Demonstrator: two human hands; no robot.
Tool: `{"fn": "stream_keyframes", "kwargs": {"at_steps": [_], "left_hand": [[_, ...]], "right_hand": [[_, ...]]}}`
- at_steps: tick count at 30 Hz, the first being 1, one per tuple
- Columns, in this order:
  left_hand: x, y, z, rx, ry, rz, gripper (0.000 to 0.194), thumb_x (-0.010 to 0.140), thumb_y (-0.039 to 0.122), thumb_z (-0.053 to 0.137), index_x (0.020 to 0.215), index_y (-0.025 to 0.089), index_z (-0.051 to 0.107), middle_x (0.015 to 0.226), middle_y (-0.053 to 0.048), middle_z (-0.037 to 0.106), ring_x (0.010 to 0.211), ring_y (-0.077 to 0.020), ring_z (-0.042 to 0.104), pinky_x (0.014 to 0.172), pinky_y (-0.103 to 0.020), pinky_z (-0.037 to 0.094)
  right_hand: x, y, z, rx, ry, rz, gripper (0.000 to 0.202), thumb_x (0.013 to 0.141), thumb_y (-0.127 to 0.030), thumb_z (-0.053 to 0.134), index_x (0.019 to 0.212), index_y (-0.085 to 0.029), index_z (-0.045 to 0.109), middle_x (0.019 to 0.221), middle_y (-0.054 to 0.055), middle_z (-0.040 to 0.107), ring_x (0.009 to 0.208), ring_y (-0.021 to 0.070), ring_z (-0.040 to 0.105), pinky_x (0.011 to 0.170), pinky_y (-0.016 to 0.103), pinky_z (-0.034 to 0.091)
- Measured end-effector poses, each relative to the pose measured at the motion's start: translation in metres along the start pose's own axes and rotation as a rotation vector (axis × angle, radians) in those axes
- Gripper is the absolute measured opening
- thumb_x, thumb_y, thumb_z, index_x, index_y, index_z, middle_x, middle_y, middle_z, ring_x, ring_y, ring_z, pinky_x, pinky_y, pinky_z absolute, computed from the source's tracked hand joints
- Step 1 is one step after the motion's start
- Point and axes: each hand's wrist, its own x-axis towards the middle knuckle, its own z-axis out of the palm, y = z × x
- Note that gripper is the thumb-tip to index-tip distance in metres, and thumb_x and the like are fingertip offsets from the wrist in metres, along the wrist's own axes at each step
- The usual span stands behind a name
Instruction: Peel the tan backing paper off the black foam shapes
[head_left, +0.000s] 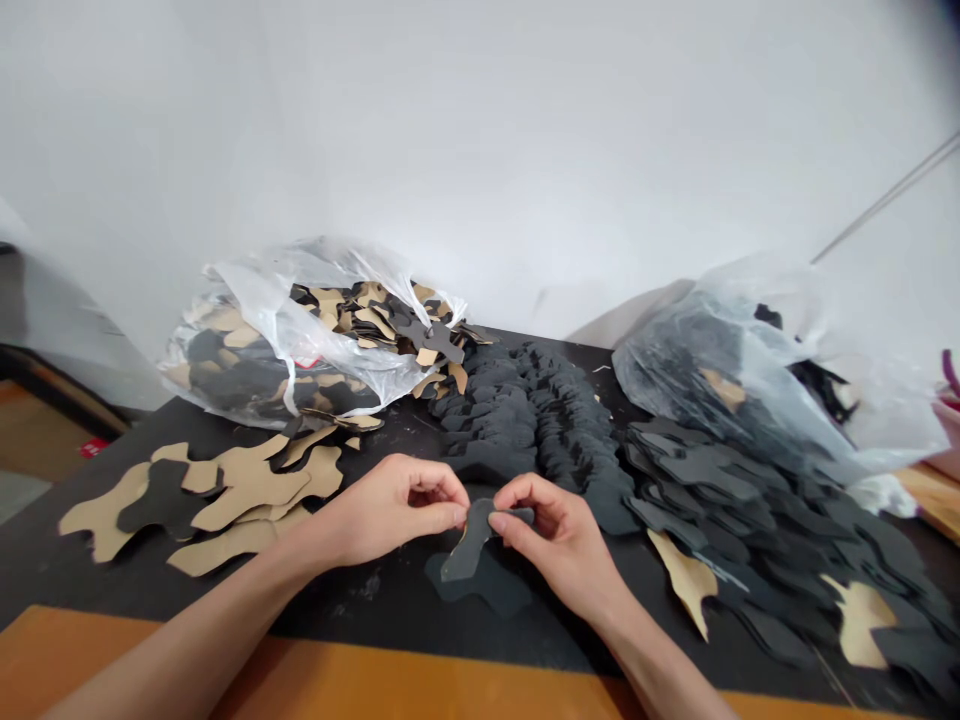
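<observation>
Between my two hands is a dark grey, wavy-edged cut piece [472,548], held up at a slant over the black table. My left hand [401,512] pinches its upper left edge between thumb and fingers. At the upper right edge, the thumb and index finger of my right hand [555,535] close on it. Under it a second dark cut piece [499,590] lies flat on the table. Just beyond my hands, overlapping rows of dark pieces [491,410] run back toward the wall.
Tan-backed pieces [255,480] lie to the left, before an open plastic bag [262,320] full of cut pieces. On the right spreads a heap of dark pieces [712,475], with another plastic bag [690,350] behind. An orange-brown edge [360,670] borders the table's near side.
</observation>
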Motion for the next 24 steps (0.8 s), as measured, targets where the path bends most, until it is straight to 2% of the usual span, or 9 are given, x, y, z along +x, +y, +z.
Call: {"fn": "stream_keyframes", "kwargs": {"at_steps": [4, 8, 11, 13, 15, 19, 21, 24], "left_hand": [[0.000, -0.003, 0.003, -0.030, -0.026, 0.017, 0.015, 0.088, 0.031, 0.058, 0.082, 0.018, 0.061, 0.073, 0.002, 0.061, 0.069, -0.0140, 0.054, 0.065, -0.024, 0.040], [0.001, -0.004, 0.008, -0.136, -0.063, 0.075, 0.012, 0.092, 0.029, 0.051, 0.086, 0.019, 0.053, 0.079, 0.003, 0.051, 0.072, -0.0134, 0.049, 0.068, -0.025, 0.040], [0.000, -0.005, 0.012, -0.108, -0.035, 0.084, 0.011, 0.094, 0.027, 0.045, 0.091, 0.019, 0.052, 0.082, 0.003, 0.048, 0.076, -0.0140, 0.046, 0.070, -0.026, 0.038], [0.000, -0.005, 0.013, -0.070, -0.019, 0.077, 0.011, 0.095, 0.026, 0.043, 0.091, 0.020, 0.052, 0.081, 0.003, 0.046, 0.075, -0.0142, 0.043, 0.069, -0.026, 0.036], [-0.001, -0.007, 0.014, -0.036, -0.023, 0.064, 0.011, 0.095, 0.026, 0.043, 0.090, 0.020, 0.051, 0.079, 0.004, 0.044, 0.074, -0.0140, 0.040, 0.068, -0.027, 0.034], [-0.001, -0.009, 0.015, 0.023, -0.047, 0.040, 0.012, 0.095, 0.029, 0.044, 0.087, 0.021, 0.049, 0.075, 0.006, 0.040, 0.071, -0.0139, 0.036, 0.065, -0.027, 0.032], [-0.001, -0.009, 0.016, 0.034, -0.050, 0.042, 0.012, 0.094, 0.028, 0.044, 0.086, 0.021, 0.048, 0.075, 0.006, 0.039, 0.071, -0.0139, 0.036, 0.065, -0.027, 0.031], [0.000, -0.011, 0.017, 0.033, -0.042, 0.051, 0.011, 0.093, 0.026, 0.044, 0.084, 0.021, 0.047, 0.075, 0.006, 0.040, 0.071, -0.0137, 0.037, 0.065, -0.027, 0.032]], "right_hand": [[0.000, 0.003, 0.001, 0.003, -0.019, -0.039, 0.014, 0.084, -0.032, 0.071, 0.084, -0.020, 0.065, 0.083, 0.000, 0.064, 0.064, 0.0119, 0.056, 0.059, 0.024, 0.046], [0.001, 0.004, 0.001, 0.020, -0.030, -0.163, 0.009, 0.087, -0.025, 0.068, 0.080, -0.021, 0.063, 0.090, 0.002, 0.064, 0.080, 0.0153, 0.062, 0.072, 0.026, 0.050], [0.000, 0.006, 0.001, -0.049, -0.035, -0.255, 0.016, 0.092, -0.021, 0.061, 0.076, -0.021, 0.061, 0.094, 0.003, 0.063, 0.087, 0.0155, 0.062, 0.077, 0.026, 0.049], [-0.001, 0.006, 0.001, -0.076, -0.027, -0.273, 0.014, 0.093, -0.020, 0.059, 0.079, -0.022, 0.060, 0.095, 0.003, 0.062, 0.086, 0.0153, 0.062, 0.075, 0.026, 0.050], [-0.002, 0.006, 0.002, -0.131, -0.004, -0.307, 0.007, 0.091, -0.018, 0.063, 0.091, -0.024, 0.060, 0.096, 0.002, 0.062, 0.087, 0.0163, 0.061, 0.076, 0.027, 0.051], [-0.005, 0.002, 0.004, -0.443, -0.030, -0.581, 0.034, 0.089, -0.010, 0.063, 0.118, -0.028, 0.060, 0.112, 0.006, 0.059, 0.109, 0.0220, 0.055, 0.095, 0.038, 0.047], [-0.006, 0.000, 0.005, -0.536, -0.018, -0.695, 0.036, 0.089, -0.006, 0.060, 0.117, -0.028, 0.063, 0.115, 0.007, 0.058, 0.115, 0.0235, 0.052, 0.099, 0.041, 0.044], [-0.006, -0.002, 0.004, -0.562, 0.022, -0.745, 0.030, 0.088, -0.002, 0.058, 0.107, -0.025, 0.065, 0.113, 0.007, 0.059, 0.113, 0.0231, 0.053, 0.096, 0.041, 0.046]]}}
